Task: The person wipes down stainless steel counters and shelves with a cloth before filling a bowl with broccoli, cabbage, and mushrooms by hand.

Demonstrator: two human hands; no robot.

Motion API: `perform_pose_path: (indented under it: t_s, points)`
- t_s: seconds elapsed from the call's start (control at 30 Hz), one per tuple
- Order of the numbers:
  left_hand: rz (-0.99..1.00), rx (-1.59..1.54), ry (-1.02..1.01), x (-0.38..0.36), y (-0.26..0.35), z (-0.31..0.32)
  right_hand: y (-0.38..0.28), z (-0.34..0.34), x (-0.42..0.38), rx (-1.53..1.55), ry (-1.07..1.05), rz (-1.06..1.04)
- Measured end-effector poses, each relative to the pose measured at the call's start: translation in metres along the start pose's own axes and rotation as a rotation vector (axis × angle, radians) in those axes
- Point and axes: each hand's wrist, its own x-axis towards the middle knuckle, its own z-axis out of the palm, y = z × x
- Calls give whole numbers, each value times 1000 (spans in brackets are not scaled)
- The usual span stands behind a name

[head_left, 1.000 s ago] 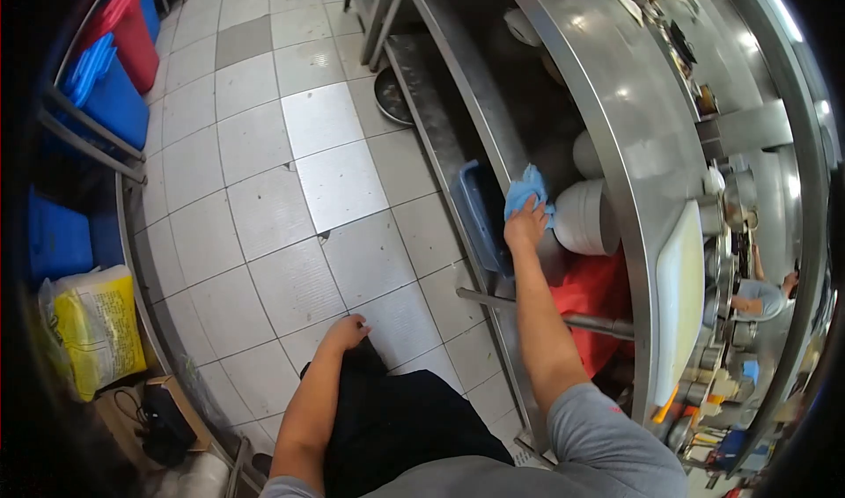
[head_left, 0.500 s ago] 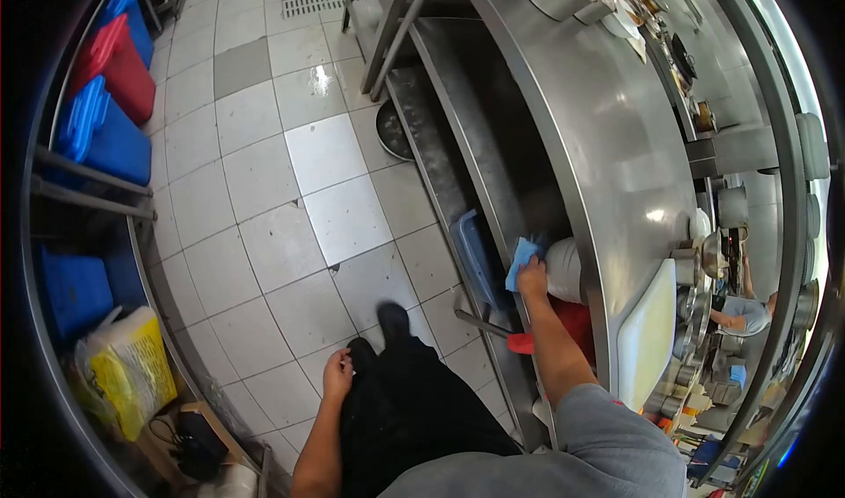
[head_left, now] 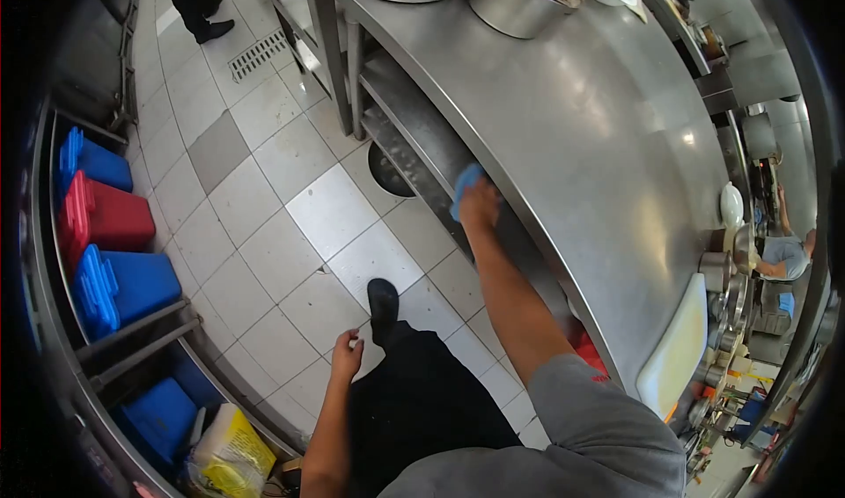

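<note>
My right hand (head_left: 480,206) grips a blue cloth (head_left: 465,188) over the upper metal shelf (head_left: 414,100) beneath the steel counter (head_left: 590,146). The cloth is bunched under my fingers, and the hand is slightly smeared by motion. The counter's edge runs close beside my right forearm. My left hand (head_left: 346,355) hangs low over the tiled floor, in front of my dark trousers. Its fingers are loosely bent, with a gap between thumb and forefinger, and I see nothing held in it.
Blue and red lidded bins (head_left: 110,218) line the left side. A white cutting board (head_left: 673,348) lies on the counter's near end, with metal pots (head_left: 519,5) at its far end. A round dark pan (head_left: 387,170) sits low under the shelves. Another person's legs (head_left: 189,5) are at the far left.
My right hand has moved with the cloth farther along the shelf, away from the white stacked containers. My view has turned and advanced, and another person's legs have come into sight.
</note>
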Motion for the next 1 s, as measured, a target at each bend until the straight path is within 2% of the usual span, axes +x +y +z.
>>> perform_pose_path:
  t_s: [0.03,0.1,0.17,0.2,0.23,0.27,0.3,0.33,0.37,0.4,0.43,0.47,0.5,0.53,0.57,0.63,0.67,0.73,0.77,0.8,0.83,0.87,0.9,0.93,0.97,1.0]
  points:
    - [81,-30,8,17,9,-1,-25,15,25,-117,18,-136]
    - [101,-16,1,46,48,-9,-83,-33,45,135,106,-141]
    - [134,-2,-15,75,90,-23,-130,-14,77,282,147,-212]
    - [100,-26,-61,86,108,-29,-149,-60,69,999,-364,-106]
    - [67,-53,-116,92,122,-30,-177,-63,69,954,-771,-73]
    - [-33,-252,-186,106,114,-26,-195,-30,44,879,-773,-662]
    - [-145,-365,-243,111,128,-30,-218,-11,3,1011,-583,-786]
    - [-260,-475,-299,117,142,-34,-235,-26,-28,999,-760,-753]
    - [-250,-450,-345,120,142,-38,-233,-34,-71,1027,-627,-694]
    - [-208,-310,-478,122,134,-46,-218,-68,-98,1129,-821,-441]
    - [-140,-165,-622,128,139,-49,-208,-34,-135,1290,-680,-344]
    - [-241,-93,-750,128,155,-53,-163,-80,-152,1222,-665,-187]
    - [-346,-5,-880,121,170,-61,-135,-47,-188,1241,-519,-8]
    - [-338,48,-1064,118,178,-67,-90,-47,-211,1203,-635,183]
    - [-325,114,-1247,120,188,-72,-47,-60,-231,1100,-648,397]
    - [-210,358,-1317,111,212,-78,43,-66,-275,885,-562,598]
    - [-216,392,-1377,107,230,-78,77,-83,-297,823,-534,736]
    - [-110,493,-1532,102,261,-72,105,-156,-322,798,-436,926]
    - [-56,560,-1616,99,273,-67,108,-186,-339,771,-416,1016]
    - [-116,496,-1644,95,285,-62,93,-192,-354,729,-196,1042]
    - [-185,435,-1669,85,298,-54,74,-199,-363,738,-115,1109]
    - [-149,504,-1750,71,314,-51,51,-223,-373,804,-44,1002]
    - [-320,376,-1747,56,330,-54,26,-228,-378,878,-123,986]
    - [-501,248,-1717,39,344,-55,-16,-236,-387,967,0,1024]
    - [-518,281,-1744,25,355,-56,-56,-217,-393,1162,127,929]
    - [-613,265,-1848,32,334,-39,-90,-246,-400,1236,53,883]
